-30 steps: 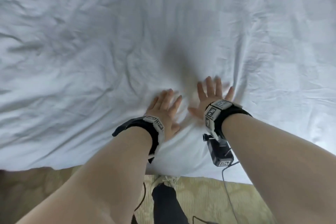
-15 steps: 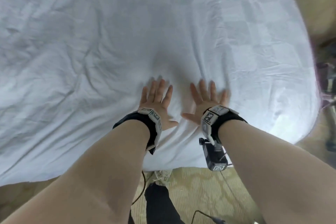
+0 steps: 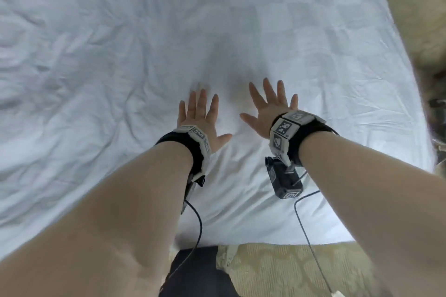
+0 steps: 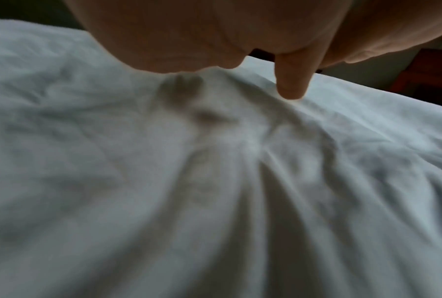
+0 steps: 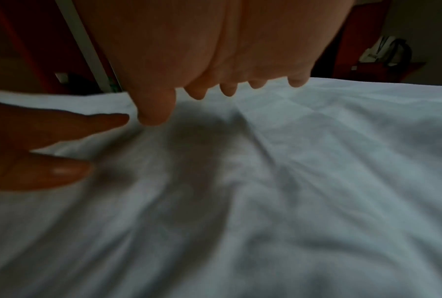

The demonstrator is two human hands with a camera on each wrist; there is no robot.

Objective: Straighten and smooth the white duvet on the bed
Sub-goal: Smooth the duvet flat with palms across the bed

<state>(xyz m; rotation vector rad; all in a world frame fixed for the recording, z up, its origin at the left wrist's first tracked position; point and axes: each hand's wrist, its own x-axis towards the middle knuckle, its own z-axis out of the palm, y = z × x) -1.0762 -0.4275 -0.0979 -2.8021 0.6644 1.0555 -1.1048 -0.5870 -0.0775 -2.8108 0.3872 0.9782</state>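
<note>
The white duvet [image 3: 241, 31] covers the bed, creased on the left and smoother with a faint check pattern on the right. My left hand [image 3: 200, 118] lies flat on it with fingers spread, palm down. My right hand [image 3: 270, 108] lies beside it, a little to the right, fingers also spread and straight. In the left wrist view the left hand [image 4: 288, 80] touches the rumpled duvet [image 4: 214, 181]. In the right wrist view the right hand's fingertips [image 5: 153, 113] hover just over the duvet [image 5: 291, 161], with the left hand [image 5: 49, 153] at the left edge.
The duvet's near edge [image 3: 265, 241] hangs just in front of me over a beige patterned carpet [image 3: 289, 272]. The bed's right edge [image 3: 410, 79] borders more carpet. Cables [image 3: 306, 224] trail from both wrist cameras. Dark furniture [image 5: 393, 60] stands beyond the bed.
Both hands have slid forward across the duvet and drawn apart, fingers still spread. The view has shifted right, so the bed's right edge now shows.
</note>
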